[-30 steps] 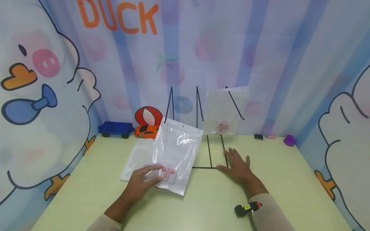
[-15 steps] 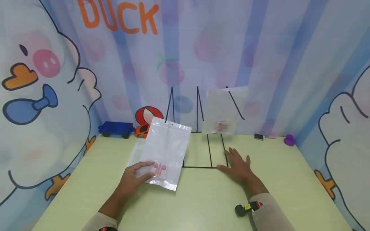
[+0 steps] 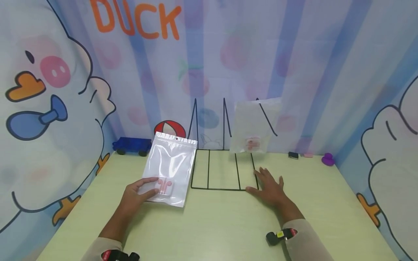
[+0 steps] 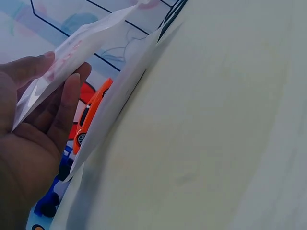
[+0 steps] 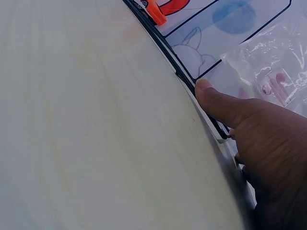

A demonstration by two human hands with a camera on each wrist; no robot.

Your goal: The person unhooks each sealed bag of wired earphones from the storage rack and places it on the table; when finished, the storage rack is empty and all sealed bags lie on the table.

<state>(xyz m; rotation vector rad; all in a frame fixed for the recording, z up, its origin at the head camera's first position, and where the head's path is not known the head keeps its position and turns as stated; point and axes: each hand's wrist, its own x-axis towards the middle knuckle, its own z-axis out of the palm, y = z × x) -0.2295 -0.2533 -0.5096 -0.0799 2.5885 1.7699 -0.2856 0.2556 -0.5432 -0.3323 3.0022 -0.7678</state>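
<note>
Fingers of the left hand [image 3: 132, 195] pinch the glossy white zip pouch [image 3: 171, 159] low down, and the right hand [image 3: 270, 189], fingers spread, touches the black wire rack [image 3: 223, 189]!

glossy white bag [image 3: 171, 156] (pink earphones [image 3: 164, 187] showing) | tilted | black wire rack [image 3: 225, 189] | standing

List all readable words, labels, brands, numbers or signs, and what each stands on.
"DUCK": orange, on the backdrop, partly cropped at top.
Red patch on left wrist strap: too small to read.
Yellow label on right wrist strap: too small.
Held pouch, hanging pouch: no legible text.
</note>
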